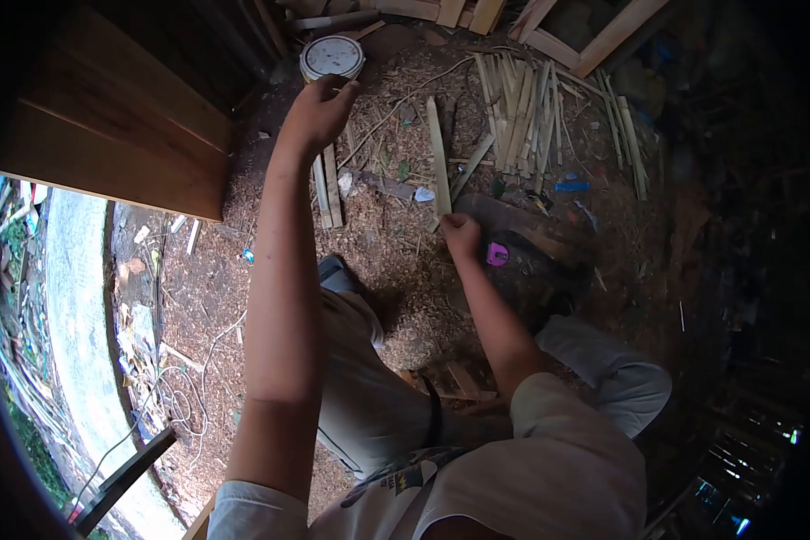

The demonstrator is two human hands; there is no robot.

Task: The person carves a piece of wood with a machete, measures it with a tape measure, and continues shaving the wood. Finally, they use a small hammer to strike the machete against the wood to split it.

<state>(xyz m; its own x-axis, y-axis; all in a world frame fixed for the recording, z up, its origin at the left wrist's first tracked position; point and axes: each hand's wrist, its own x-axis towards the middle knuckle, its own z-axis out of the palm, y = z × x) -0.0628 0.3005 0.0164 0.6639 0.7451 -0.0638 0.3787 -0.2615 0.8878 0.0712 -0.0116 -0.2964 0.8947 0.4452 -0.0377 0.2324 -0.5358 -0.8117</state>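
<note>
My right hand (462, 236) is closed at the near end of a pale wooden strip (438, 157), which points away from me over the ground. Just right of that hand lies a pink tape measure (497, 254). My left hand (322, 112) reaches far forward, its thumb apart from its bent fingers. It overlaps the near edge of a round white bucket lid (333, 56) in this view. Two thin wooden strips (331, 193) lie on the ground below the left wrist, partly hidden by the forearm.
Many split strips (522, 112) lie in a pile at the back right, near a wooden frame (594, 45). Wooden panels (126, 117) stand at the left. A loose cable (202, 360) coils on the shavings-covered ground, beside a pale concrete ledge (76, 297).
</note>
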